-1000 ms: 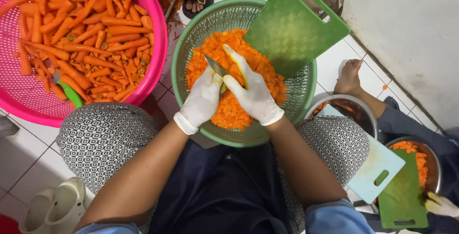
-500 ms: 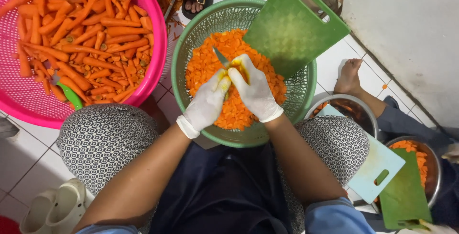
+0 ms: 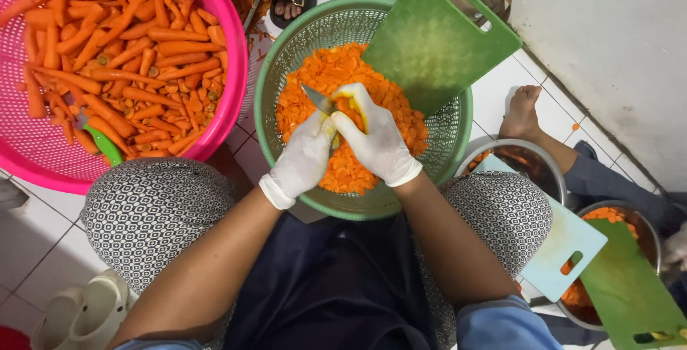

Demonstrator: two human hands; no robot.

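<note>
This was a makeshift food-preparation spot on a white tiled floor (image 3: 28, 242), likely a home or small catering kitchen. Whole peeled carrots filled a pink basket (image 3: 236, 85), sliced carrot a green basket (image 3: 268, 128). Cutting boards (image 3: 436, 35) and steel bowls (image 3: 551, 178) sat about, beside a co-worker's bare foot (image 3: 522, 110).

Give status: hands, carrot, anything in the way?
Left hand grips knife; right hand holds carrot piece over green basket of slices. Green cutting board leans on rim, clear of hands.

A single head-worn camera looks steeply down, close over the person's lap and the tiled floor (image 3: 28, 242).
</note>
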